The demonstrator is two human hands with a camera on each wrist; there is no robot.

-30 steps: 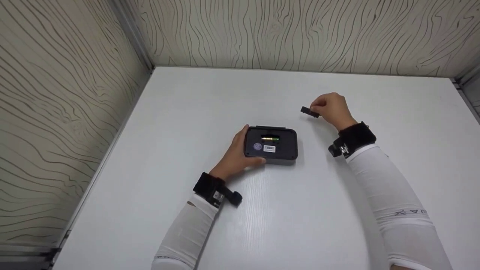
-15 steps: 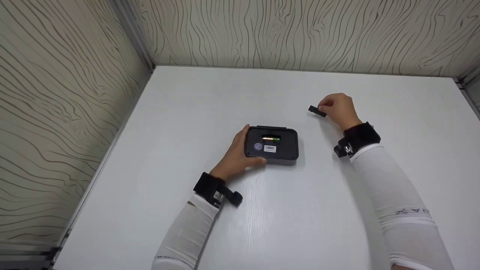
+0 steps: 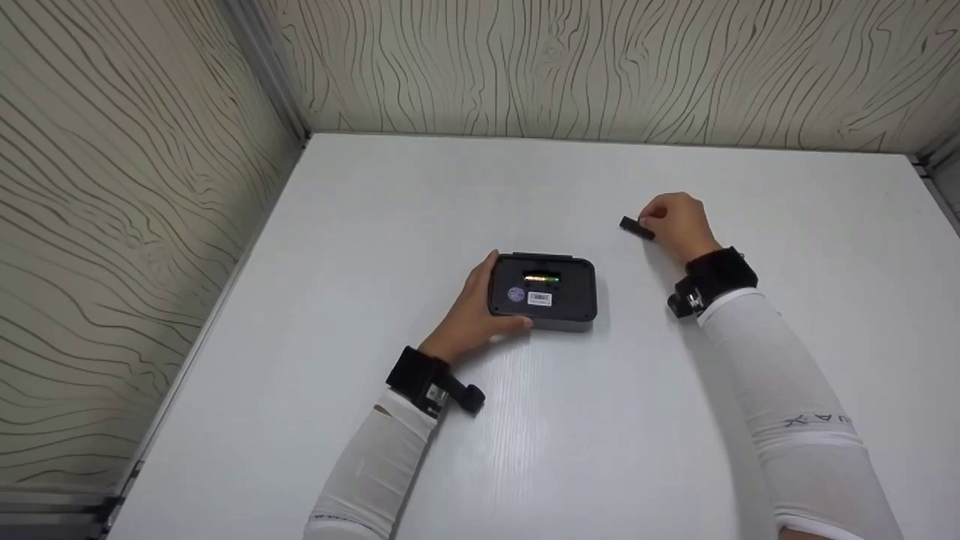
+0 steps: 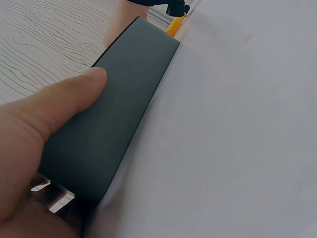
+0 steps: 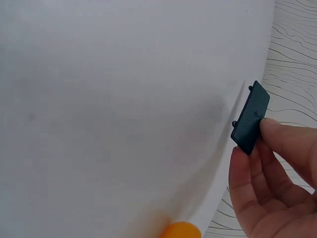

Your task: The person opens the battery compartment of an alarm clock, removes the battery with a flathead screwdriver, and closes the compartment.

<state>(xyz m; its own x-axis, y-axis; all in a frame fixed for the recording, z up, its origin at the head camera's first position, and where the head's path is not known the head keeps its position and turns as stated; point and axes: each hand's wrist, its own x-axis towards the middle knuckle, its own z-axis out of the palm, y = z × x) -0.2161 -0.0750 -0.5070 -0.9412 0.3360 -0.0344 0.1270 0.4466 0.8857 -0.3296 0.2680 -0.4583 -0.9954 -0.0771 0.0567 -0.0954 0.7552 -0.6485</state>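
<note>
In the head view, a dark box-shaped device (image 3: 574, 296) has its back facing up, with a round sticker and a barcode label. A battery (image 3: 541, 278) shows in its uncovered slot. My left hand (image 3: 474, 315) grips the device by its left end, thumb on the near side; the left wrist view shows that thumb flat against the grey side wall. Farther right and back, my right hand (image 3: 677, 225) pinches a small black battery cover (image 3: 636, 228) between thumb and fingers. Two small tabs stick out along one edge of the cover (image 5: 251, 119) in the right wrist view.
The white table (image 3: 585, 420) meets a wood-grain patterned wall (image 3: 555, 67) at the back and another panel (image 3: 112, 247) on the left. Both wrists wear black camera bands. An orange rounded thing (image 5: 181, 230) shows at the bottom of the right wrist view.
My right hand has moved to the right, away from the device, with the battery cover, and lately a little toward the near edge. The left hand and the device have stayed put.
</note>
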